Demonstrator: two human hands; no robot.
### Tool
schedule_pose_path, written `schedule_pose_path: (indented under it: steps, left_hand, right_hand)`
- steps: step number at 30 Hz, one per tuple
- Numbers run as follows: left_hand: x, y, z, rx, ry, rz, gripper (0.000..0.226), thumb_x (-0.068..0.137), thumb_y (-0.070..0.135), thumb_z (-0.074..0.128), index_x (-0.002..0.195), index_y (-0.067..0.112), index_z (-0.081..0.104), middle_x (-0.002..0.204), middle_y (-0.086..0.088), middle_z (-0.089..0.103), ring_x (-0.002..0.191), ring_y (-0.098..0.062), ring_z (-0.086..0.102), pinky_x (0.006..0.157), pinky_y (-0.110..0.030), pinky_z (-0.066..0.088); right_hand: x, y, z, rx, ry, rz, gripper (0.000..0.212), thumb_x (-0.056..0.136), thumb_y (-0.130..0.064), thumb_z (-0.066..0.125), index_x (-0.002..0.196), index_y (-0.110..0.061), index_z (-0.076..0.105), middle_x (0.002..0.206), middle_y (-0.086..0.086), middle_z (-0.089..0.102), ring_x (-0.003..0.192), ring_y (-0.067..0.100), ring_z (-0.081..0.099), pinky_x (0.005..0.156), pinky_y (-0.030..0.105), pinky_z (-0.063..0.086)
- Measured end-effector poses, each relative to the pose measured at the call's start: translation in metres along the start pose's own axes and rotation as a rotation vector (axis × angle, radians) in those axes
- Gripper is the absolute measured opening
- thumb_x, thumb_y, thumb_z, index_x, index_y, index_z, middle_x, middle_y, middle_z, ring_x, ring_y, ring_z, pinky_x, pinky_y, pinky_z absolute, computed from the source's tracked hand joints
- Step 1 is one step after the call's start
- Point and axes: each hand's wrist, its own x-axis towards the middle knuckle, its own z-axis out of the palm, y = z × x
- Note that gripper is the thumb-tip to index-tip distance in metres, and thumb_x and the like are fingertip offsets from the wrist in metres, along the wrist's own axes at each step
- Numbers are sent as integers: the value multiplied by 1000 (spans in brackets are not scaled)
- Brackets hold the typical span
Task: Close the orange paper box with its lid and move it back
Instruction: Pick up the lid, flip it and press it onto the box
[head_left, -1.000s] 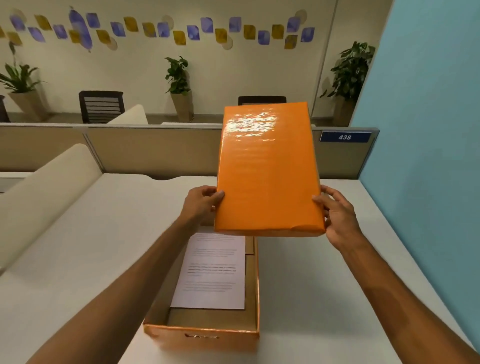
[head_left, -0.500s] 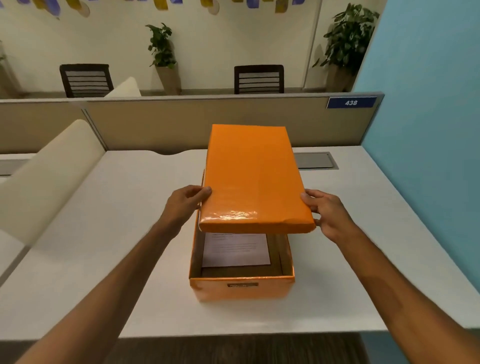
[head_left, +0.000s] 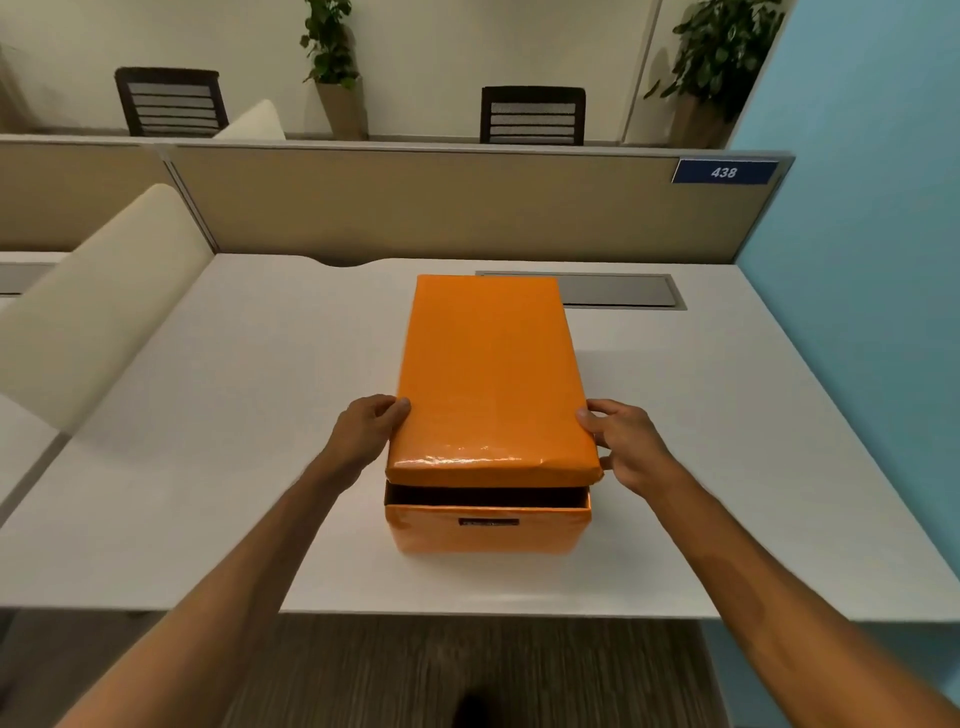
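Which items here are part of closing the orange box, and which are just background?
Job: orange lid, orange paper box, left hand, right hand.

Background: white desk, desk cable hatch, partition panel, number plate 438, two chairs, potted plants.

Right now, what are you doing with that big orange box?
A person is putting the orange lid onto the orange box on the white desk. The left hand and right hand grip the lid's sides. At the near end a dark gap shows, so it isn't fully shut yet.
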Motion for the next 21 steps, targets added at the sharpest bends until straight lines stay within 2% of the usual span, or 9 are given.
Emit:
schedule_pose_path:
  steps: [7,11,14,16,18,21]
  left_hand:
    - [-6,-11,-5,-65,-37,-52,48,94,39,57,127,3,61,123,-12,66,110,-31,65,94,-48,54]
    - [-10,-15,-4,-91,-34,-77,50,93,37,61,129,3,59,122,-11,65,108,-30,65,78,-36,56]
    - [-11,-16,-4,-100,-47,-94,50,91,38,63,127,5,57,120,-10,63,105,-29,65,73,-32,56]
    - [-12,-17,-5,-119,-59,-106,48,91,37,64,126,5,56,122,-11,62,103,-27,65,70,-30,56]
    - [-13,-19,-5,-135,-67,-110,47,91,36,64,125,5,55,123,-12,61,104,-27,65,71,-31,55]
    - [-13,-20,-5,-147,-76,-106,49,91,35,64,127,4,54,126,-14,60,111,-32,63,83,-40,56]
  right_hand:
    - [-5,10,0,-57,15,24,45,95,-21,62,138,-14,51,123,7,60,105,33,59,77,50,51]
    - [-9,14,-1,-79,17,34,40,95,-22,61,134,-17,52,117,3,59,100,31,59,69,45,51]
    - [-11,16,-3,-82,5,43,27,95,-21,61,122,-22,54,114,2,59,95,28,60,59,37,51]
    - [-12,17,-5,-86,-5,44,23,95,-21,61,117,-23,53,114,3,60,95,29,61,62,39,51]
    - [-13,17,-6,-94,-8,39,23,95,-21,61,116,-22,52,114,3,60,97,30,61,64,40,52]
    - [-14,15,-5,-122,-8,28,23,96,-21,61,117,-21,52,116,5,59,101,31,60,70,44,52]
